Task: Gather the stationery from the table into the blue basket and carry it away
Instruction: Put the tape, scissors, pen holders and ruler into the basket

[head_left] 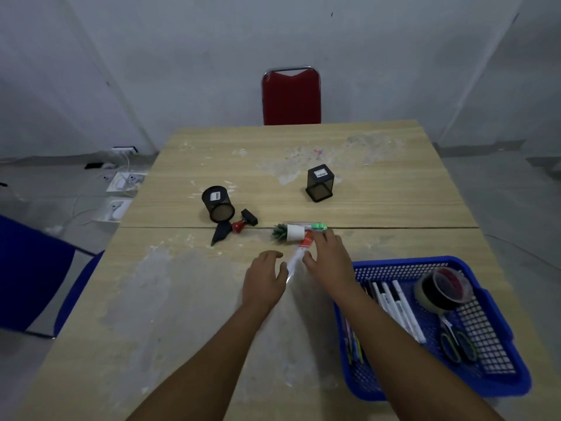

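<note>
Blue mesh basket (504,381), white markers (400,311) inside it, green-handled scissors (458,344). Pale woodgrain worktop (379,189), two black mesh pen cups (218,203), red stamp (238,226), red chair (291,97).

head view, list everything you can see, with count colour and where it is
table: 1, light wood, centre
blue basket: 1, near right of table
white markers: several, in basket
coloured pens: a few, basket's left side
tape roll: 1, dark, in basket
scissors: 1, green-black handles, in basket
round mesh cup: 1, black, on its side, left
square mesh cup: 1, black, upside down, right of centre
stamp: 1, red and black, by round cup
small potted plant: 1, green in white pot, tipped over
ruler: 1, clear with red, between the hands
red chair: 1, far end
blue chair: 1, left
left hand: open, beside ruler
right hand: open, on ruler
</note>
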